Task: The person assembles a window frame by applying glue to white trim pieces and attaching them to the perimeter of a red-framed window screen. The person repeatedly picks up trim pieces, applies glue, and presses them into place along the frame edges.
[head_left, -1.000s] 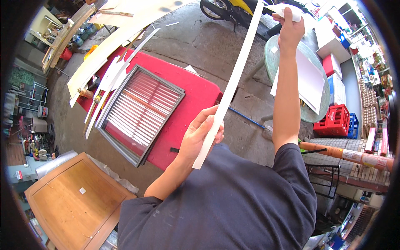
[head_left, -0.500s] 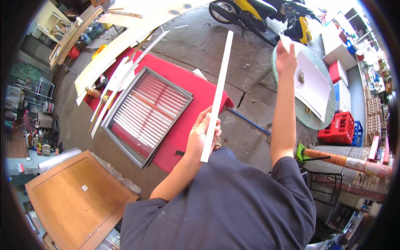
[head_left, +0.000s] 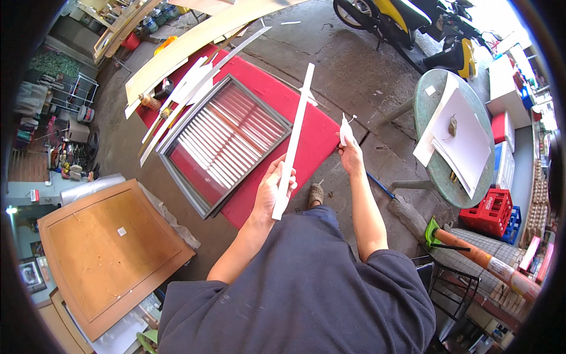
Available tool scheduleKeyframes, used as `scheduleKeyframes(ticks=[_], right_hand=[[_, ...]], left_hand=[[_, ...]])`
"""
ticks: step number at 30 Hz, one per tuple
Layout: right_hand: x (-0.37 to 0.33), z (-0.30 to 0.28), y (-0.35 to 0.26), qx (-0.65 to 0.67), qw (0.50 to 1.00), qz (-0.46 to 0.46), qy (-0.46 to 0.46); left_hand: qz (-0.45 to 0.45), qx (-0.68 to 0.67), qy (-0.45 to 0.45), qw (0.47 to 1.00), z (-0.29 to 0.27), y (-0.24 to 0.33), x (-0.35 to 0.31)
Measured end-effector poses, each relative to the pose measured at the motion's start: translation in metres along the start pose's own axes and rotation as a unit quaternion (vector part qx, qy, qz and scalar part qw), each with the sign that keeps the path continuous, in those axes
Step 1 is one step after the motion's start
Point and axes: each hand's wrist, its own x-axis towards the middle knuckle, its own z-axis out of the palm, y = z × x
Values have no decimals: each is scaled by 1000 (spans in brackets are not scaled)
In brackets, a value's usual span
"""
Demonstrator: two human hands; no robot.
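Note:
Upright and slightly tilted, a long narrow white strip [head_left: 296, 133] is gripped near its lower end by my left hand [head_left: 272, 190], fingers closed around it. My right hand [head_left: 352, 158] is closed around a small white squeeze bottle [head_left: 345, 131] with a thin pointed nozzle, held upright to the right of the strip and apart from it. Beyond my left hand, a grey-framed slatted panel [head_left: 219, 141] lies on a red-covered table [head_left: 323, 141]. More white strips [head_left: 194, 88] lie along the table's far left side.
To the right stands a round green table [head_left: 425, 101] bearing white sheets [head_left: 469, 138]. A yellow-and-black scooter [head_left: 407, 23] is parked beyond. A brown wooden panel [head_left: 118, 248] lies at lower left, and a red crate [head_left: 488, 206] sits at right.
My right hand has come down and left from over the green table, bringing the squeeze bottle near the strip. My left hand still holds the strip, shifted slightly left.

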Motion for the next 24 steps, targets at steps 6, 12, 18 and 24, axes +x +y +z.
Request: scheduleKeyframes(ticks=[6,12,18,24], right_hand=[[26,10,43,-34,999,-11,30],[54,21,54,-181,983,-28,-32],[64,29,60,-508,852,-127,-13],[69,26,60,-641,720,-265,13]], left_hand=[[20,-5,33,999,-4,-3,1],[56,-22,38,997,-8,-7,-1],[110,0,75,991,-15,-12,-10],[121,-35,90,988,-20,-31,-8]])
